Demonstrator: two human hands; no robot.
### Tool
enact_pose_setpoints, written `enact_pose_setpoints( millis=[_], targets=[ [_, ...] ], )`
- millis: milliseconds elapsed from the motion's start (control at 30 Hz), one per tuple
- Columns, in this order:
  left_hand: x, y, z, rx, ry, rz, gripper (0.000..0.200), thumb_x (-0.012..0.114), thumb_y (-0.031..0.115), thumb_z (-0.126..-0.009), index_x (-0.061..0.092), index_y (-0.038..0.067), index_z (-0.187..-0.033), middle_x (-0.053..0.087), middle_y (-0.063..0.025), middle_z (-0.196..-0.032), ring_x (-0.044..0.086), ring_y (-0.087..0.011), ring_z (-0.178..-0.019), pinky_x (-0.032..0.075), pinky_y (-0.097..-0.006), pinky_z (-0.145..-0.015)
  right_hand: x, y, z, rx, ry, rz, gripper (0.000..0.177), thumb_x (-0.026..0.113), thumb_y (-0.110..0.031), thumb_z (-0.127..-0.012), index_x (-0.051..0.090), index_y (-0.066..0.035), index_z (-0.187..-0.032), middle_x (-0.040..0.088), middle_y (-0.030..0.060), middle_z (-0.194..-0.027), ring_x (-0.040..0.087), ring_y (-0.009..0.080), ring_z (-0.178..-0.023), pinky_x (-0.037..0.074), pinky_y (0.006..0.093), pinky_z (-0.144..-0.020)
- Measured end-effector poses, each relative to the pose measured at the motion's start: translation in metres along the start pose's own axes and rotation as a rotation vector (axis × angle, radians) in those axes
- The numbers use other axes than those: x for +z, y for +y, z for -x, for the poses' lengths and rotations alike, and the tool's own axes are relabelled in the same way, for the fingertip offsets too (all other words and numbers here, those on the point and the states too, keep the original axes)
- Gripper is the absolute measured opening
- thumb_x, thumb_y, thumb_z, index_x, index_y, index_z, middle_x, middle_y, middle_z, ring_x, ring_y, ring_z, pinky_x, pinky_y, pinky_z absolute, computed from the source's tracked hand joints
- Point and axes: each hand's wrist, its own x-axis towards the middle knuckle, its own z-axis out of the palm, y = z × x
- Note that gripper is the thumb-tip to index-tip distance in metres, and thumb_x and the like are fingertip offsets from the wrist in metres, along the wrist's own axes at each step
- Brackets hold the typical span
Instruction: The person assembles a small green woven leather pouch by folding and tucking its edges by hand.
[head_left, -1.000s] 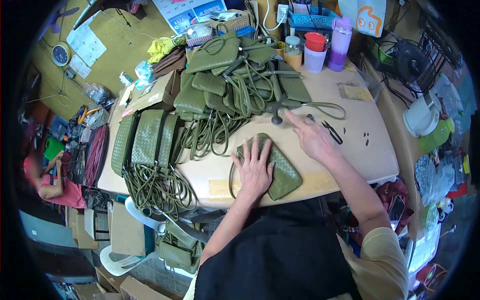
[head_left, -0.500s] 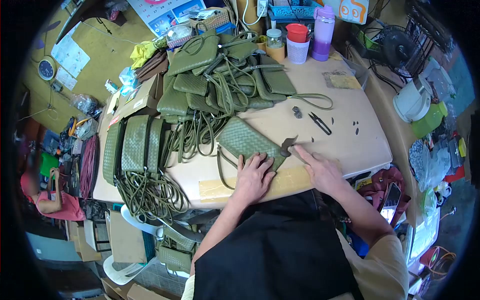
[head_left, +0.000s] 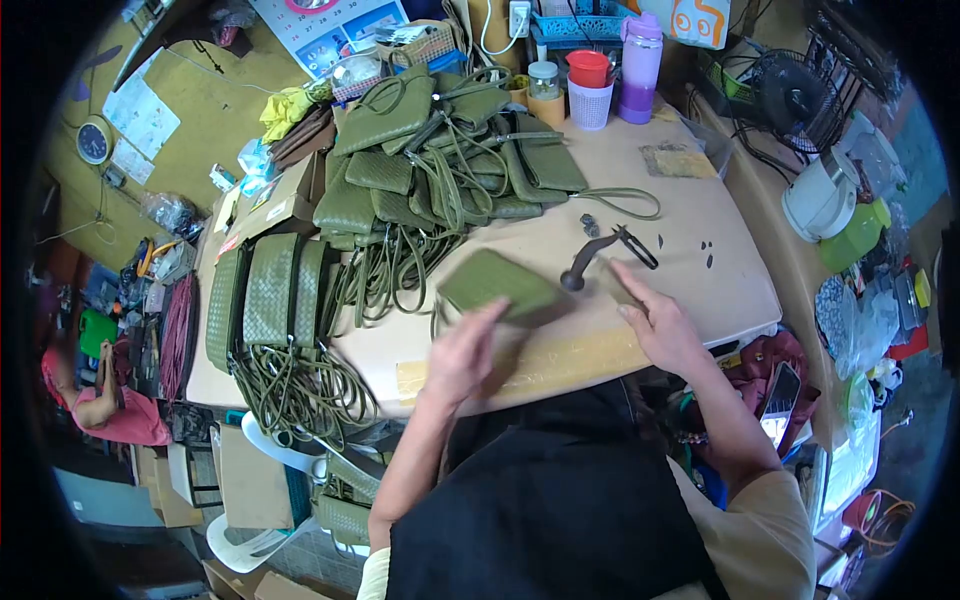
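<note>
A green pouch (head_left: 492,280) shows motion blur at the table's front middle, its strap at its left side. Over its lower left edge is my left hand (head_left: 462,350), fingers bent and smeared; whether they grip the pouch cannot be made out. My right hand (head_left: 662,328) hovers over or rests on the table right of the pouch, index finger stretched and thumb apart, holding nothing. Between hand and pouch lies a dark tool with a round knob (head_left: 574,278), its far end reaching the black thread snips (head_left: 640,250).
Green pouches (head_left: 385,115) are heaped at the back; more stand upright (head_left: 270,290) at the left, straps hanging over the edge. A purple bottle (head_left: 640,70) and cups (head_left: 590,90) stand behind. Another person in pink (head_left: 130,415) is at far left.
My left hand has lifted from its flat position and moved left. The pouch's woven face is now blurred. My right hand has drawn back from the dark tool, which has turned toward the snips.
</note>
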Motion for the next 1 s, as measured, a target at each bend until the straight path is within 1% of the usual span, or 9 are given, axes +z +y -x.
enact_pose_setpoints(
  millis=[133, 267, 333, 433, 467, 533, 633, 900, 1000],
  targets=[
    [-0.044, 0.031, -0.027, -0.350, 0.509, 0.246, 0.023, 0.050, -0.003, -0.093, 0.060, 0.000, -0.113, 0.065, -0.0089, -0.104, 0.060, -0.0153, -0.095, 0.046, -0.0259, -0.086, -0.006, -0.018, -0.003, 0.183, 0.051, -0.280, 0.068, 0.053, -0.003, -0.088, 0.024, -0.017, -0.148, 0.044, 0.0214, -0.138, 0.054, 0.0372, -0.116, 0.043, 0.0362, -0.096],
    [0.004, -0.005, -0.008, -0.503, 0.356, 0.404, 0.022, 0.051, -0.001, -0.093, 0.064, 0.003, -0.111, 0.060, -0.0126, -0.115, 0.059, -0.0169, -0.100, 0.046, -0.0242, -0.087, 0.006, -0.010, -0.010, 0.254, 0.103, -0.333, 0.068, 0.053, -0.003, -0.089, 0.023, -0.018, -0.148, 0.044, 0.0218, -0.138, 0.056, 0.0390, -0.112, 0.046, 0.0386, -0.092],
    [0.015, -0.017, 0.004, -0.596, 0.087, 0.073, 0.026, 0.060, 0.005, -0.088, 0.065, 0.011, -0.113, 0.051, -0.0185, -0.129, 0.056, -0.0267, -0.112, 0.042, -0.0344, -0.097, 0.017, 0.001, -0.011, 0.148, 0.151, -0.208, 0.067, 0.052, -0.003, -0.089, 0.024, -0.019, -0.148, 0.045, 0.0224, -0.137, 0.058, 0.0412, -0.107, 0.047, 0.0409, -0.089],
    [0.010, -0.004, 0.012, -0.315, -0.214, -0.252, 0.035, 0.067, 0.031, -0.082, 0.066, 0.016, -0.114, 0.041, -0.0161, -0.141, 0.031, -0.0348, -0.135, 0.016, -0.0605, -0.109, 0.023, 0.003, -0.016, 0.082, 0.021, 0.015, 0.065, 0.052, -0.007, -0.089, 0.028, -0.029, -0.146, 0.050, 0.0223, -0.131, 0.056, 0.0432, -0.107, 0.046, 0.0474, -0.090],
    [0.015, -0.007, 0.023, -0.321, -0.428, -0.247, 0.036, 0.064, 0.032, -0.083, 0.065, 0.016, -0.116, 0.041, -0.0130, -0.141, 0.033, -0.0347, -0.134, 0.017, -0.0592, -0.109, 0.023, -0.002, -0.022, 0.077, 0.016, 0.017, 0.065, 0.052, -0.007, -0.089, 0.028, -0.029, -0.146, 0.050, 0.0223, -0.131, 0.056, 0.0432, -0.107, 0.046, 0.0474, -0.090],
    [0.024, -0.007, 0.036, -0.351, -0.455, -0.226, 0.041, 0.061, 0.034, -0.085, 0.060, 0.017, -0.123, 0.041, -0.0107, -0.142, 0.034, -0.0340, -0.134, 0.018, -0.0598, -0.109, 0.025, -0.011, -0.039, 0.042, -0.190, 0.180, 0.063, 0.052, -0.011, -0.089, 0.030, -0.030, -0.145, 0.053, 0.0215, -0.125, 0.056, 0.0413, -0.106, 0.047, 0.0465, -0.089],
    [0.026, -0.007, 0.037, -0.333, -0.466, -0.272, 0.045, 0.059, 0.035, -0.086, 0.056, 0.018, -0.127, 0.043, -0.0121, -0.139, 0.035, -0.0334, -0.133, 0.018, -0.0591, -0.109, 0.034, -0.042, -0.062, -0.041, -0.118, 0.195, 0.058, 0.049, -0.015, -0.091, 0.032, -0.031, -0.144, 0.056, 0.0200, -0.120, 0.058, 0.0397, -0.102, 0.048, 0.0463, -0.085],
    [0.025, 0.003, 0.034, -0.344, -0.351, -0.281, 0.039, 0.061, 0.031, -0.084, 0.062, 0.017, -0.120, 0.050, -0.0136, -0.124, 0.046, -0.0313, -0.115, 0.029, -0.0548, -0.101, 0.042, -0.042, -0.084, -0.107, -0.329, 0.396, 0.055, 0.048, -0.012, -0.090, 0.039, -0.032, -0.141, 0.062, 0.0200, -0.103, 0.062, 0.0396, -0.088, 0.050, 0.0476, -0.079],
    [0.027, 0.001, 0.034, -0.365, -0.270, -0.263, 0.035, 0.063, 0.023, -0.082, 0.064, 0.015, -0.116, 0.052, -0.0148, -0.118, 0.048, -0.0307, -0.107, 0.035, -0.0508, -0.093, 0.047, -0.043, -0.083, -0.132, -0.154, 0.171, 0.055, 0.049, -0.012, -0.090, 0.039, -0.031, -0.141, 0.062, 0.0217, -0.105, 0.062, 0.0394, -0.090, 0.049, 0.0478, -0.079]
  ],
)
